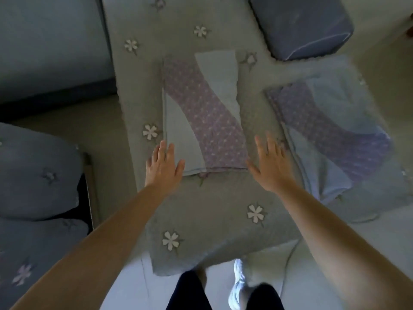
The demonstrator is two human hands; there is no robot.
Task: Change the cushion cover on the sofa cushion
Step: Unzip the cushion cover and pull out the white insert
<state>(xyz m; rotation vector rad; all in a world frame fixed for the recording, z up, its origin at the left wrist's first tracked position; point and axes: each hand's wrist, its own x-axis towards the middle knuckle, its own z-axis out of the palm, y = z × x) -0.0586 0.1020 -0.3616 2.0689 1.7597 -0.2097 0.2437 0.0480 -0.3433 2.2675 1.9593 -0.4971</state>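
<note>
Pale blue fabric crossed by a curving purple band with light dots covers the cushion [202, 113], which lies flat in the middle of the sofa seat [212, 209]. The seat is a grey-green quilted surface sewn with white flowers.

At the cushion's near left corner the left hand [162, 166] lies palm down, fingers straight and slightly apart, with the thumb reaching onto the near edge. At the near right corner the right hand [271, 162] is also palm down with its fingers spread, and its thumb points toward the corner. Motion blur hides whether it touches the fabric. Neither hand grips anything.

At the far left, two grey-blue pillows [33, 171] with stitched flowers are stacked, well apart from the cushion. Just to the right of the right hand lies a second patterned piece [330, 135] in the same blue and purple. It is blurred, so I cannot tell whether it is stuffed or empty. Beyond it, a dark blue bolster [301, 25] rests at the upper right. A white shoe [238, 285] shows on the pale floor [134, 287] below the seat's front edge.
</note>
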